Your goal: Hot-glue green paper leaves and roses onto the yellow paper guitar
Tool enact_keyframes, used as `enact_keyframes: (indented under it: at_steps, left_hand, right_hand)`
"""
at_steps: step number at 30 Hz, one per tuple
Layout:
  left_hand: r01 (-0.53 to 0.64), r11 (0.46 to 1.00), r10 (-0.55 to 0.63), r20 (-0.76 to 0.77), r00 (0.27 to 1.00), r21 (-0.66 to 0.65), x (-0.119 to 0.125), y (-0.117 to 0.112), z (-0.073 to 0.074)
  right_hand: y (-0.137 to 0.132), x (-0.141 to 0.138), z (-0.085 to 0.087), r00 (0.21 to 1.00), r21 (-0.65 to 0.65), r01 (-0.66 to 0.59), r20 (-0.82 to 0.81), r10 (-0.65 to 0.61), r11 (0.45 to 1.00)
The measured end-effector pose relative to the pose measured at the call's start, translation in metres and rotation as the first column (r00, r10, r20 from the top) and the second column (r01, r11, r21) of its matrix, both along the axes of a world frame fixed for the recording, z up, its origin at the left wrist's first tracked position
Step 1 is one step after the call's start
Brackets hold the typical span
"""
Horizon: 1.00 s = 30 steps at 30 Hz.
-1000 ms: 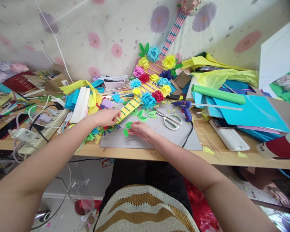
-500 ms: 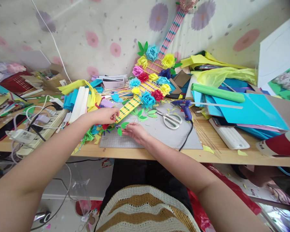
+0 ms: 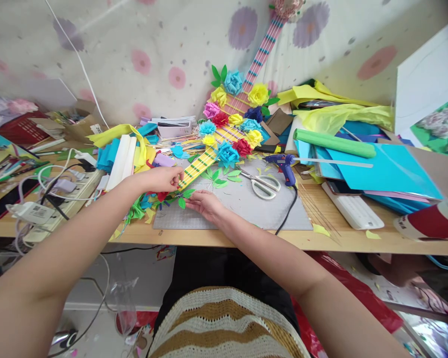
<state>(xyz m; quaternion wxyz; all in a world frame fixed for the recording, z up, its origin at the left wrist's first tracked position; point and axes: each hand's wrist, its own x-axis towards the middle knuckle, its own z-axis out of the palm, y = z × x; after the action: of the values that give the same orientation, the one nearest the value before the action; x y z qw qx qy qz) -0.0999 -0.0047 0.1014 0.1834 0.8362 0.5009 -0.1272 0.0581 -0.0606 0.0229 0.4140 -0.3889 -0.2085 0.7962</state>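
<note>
A paper guitar with a yellow neck [image 3: 196, 170] lies slanted on the work table, its body covered in paper flowers [image 3: 227, 154]. At the lower end of the neck my left hand [image 3: 169, 178] is closed, thumb and fingertips together. What it pinches there, if anything, is too small to make out. My right hand [image 3: 206, 204] is closed in a pinch at a sprig of green paper leaves [image 3: 182, 201], just below the neck's end. Red and blue paper pieces [image 3: 163, 198] lie under and beside my left hand.
Scissors [image 3: 266, 188] and a blue glue gun [image 3: 285, 166] rest on the grey cutting mat [image 3: 242, 219]. Loose leaves [image 3: 220, 181] lie by the neck. A power strip [image 3: 65, 199] with cables is at left. Coloured paper [image 3: 388, 171] and a red-and-white cup [image 3: 429, 219] are at right.
My right hand has shifted slightly left with the leaf sprig, bringing it closer to the neck's lower end. My left hand stays in place. The view has moved a little.
</note>
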Motion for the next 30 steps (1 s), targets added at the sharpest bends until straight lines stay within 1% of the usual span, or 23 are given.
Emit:
enact_keyframes:
  at_steps: [5,9,13,19,23,30]
  left_hand:
    - [-0.010,1.000,0.010,0.004,1.000,-0.012,0.002,-0.002,0.003]
    - [-0.006,1.000,0.006,0.002,1.000,-0.013,0.001,0.000,0.001]
    - [0.007,1.000,-0.007,0.006,1.000,-0.006,0.001,0.002,0.000]
    - [0.005,1.000,-0.005,-0.013,1.000,-0.003,0.004,-0.001,0.004]
    - [0.006,1.000,-0.006,-0.006,1.000,-0.014,0.005,-0.001,0.005]
    - [0.019,1.000,-0.020,-0.042,0.999,-0.008,0.006,-0.002,0.006]
  right_hand:
    - [0.000,0.003,0.000,1.000,-0.003,0.005,-0.003,-0.005,1.000]
    - [0.002,0.003,-0.001,1.000,0.000,0.011,0.001,-0.011,1.000]
    - [0.002,0.000,0.000,1.000,-0.012,0.000,0.000,0.000,1.000]
    - [0.004,-0.007,-0.003,1.000,0.018,-0.024,-0.014,0.024,1.000]
    - [0.005,-0.011,-0.004,1.000,0.007,-0.023,0.010,0.023,1.000]
    - [0.006,-0.015,-0.007,0.997,-0.030,-0.061,0.055,0.062,0.998]
